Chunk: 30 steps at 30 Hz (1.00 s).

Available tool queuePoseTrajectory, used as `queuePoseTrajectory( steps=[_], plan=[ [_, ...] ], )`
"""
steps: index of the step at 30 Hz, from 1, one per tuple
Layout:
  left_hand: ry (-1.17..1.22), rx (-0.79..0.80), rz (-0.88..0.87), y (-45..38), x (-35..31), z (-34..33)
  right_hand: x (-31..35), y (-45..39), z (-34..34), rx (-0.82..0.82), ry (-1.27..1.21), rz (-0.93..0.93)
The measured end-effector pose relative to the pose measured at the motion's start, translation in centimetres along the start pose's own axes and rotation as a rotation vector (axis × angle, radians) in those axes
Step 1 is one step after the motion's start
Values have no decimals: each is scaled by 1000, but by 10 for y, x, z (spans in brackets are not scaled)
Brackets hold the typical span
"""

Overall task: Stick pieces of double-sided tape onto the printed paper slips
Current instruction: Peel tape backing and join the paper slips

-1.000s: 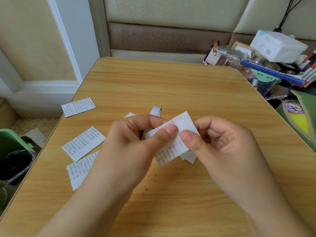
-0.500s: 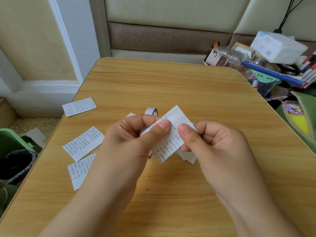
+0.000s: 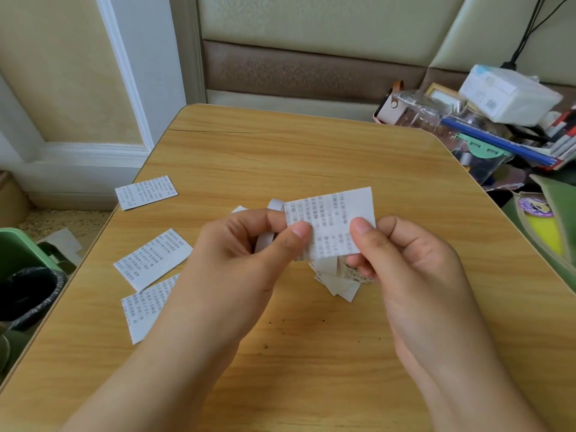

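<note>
The printed slip (image 3: 330, 224) is held up off the surface (image 3: 311, 157) between both hands, printed face toward the camera, its long axis running left to right with only a slight tilt — so each hand has one end of it. The left hand (image 3: 249, 260) pinches the slip's left edge between thumb and forefinger, and a narrow white strip, likely the double-sided tape (image 3: 265, 241), shows just behind those fingers, partly hidden. The right hand (image 3: 414, 263) pinches the lower right corner, thumb on the printed face, the other fingers curled behind; some crumpled scraps (image 3: 339, 282) sit under it, though whether it holds them I cannot tell. The tape lies on the left hand's side, so that hand is nearer for pressing it on. Three more slips (image 3: 152, 258) lie flat on the surface well to the left.
</note>
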<state>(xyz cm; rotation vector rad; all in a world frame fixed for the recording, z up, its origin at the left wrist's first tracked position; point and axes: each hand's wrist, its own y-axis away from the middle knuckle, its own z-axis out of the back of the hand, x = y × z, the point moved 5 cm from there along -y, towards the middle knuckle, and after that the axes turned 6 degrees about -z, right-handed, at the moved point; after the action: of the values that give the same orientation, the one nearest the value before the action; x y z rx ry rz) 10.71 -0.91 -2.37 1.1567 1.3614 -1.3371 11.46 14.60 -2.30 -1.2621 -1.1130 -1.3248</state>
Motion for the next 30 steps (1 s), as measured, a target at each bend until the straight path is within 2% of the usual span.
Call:
queuePoseTrajectory(
  steps=[4,12,17,21,27,30],
  plan=[
    [-100,-12,-17,0,0,4,-1,0,1,56,111,27],
    [-189,-13,-46,2,-3,3,1,1,3,24,165,45],
    [-219,-4,-79,3,-6,-1,2,3,-6,140,123,27],
    [-238,-5,-101,5,-9,-4,2,4,-9,91,165,78],
    [-254,-71,-67,6,-9,1,1,1,1,6,150,59],
    [-349,-60,-72,6,-9,5,2,-1,4,2,207,49]
  ],
)
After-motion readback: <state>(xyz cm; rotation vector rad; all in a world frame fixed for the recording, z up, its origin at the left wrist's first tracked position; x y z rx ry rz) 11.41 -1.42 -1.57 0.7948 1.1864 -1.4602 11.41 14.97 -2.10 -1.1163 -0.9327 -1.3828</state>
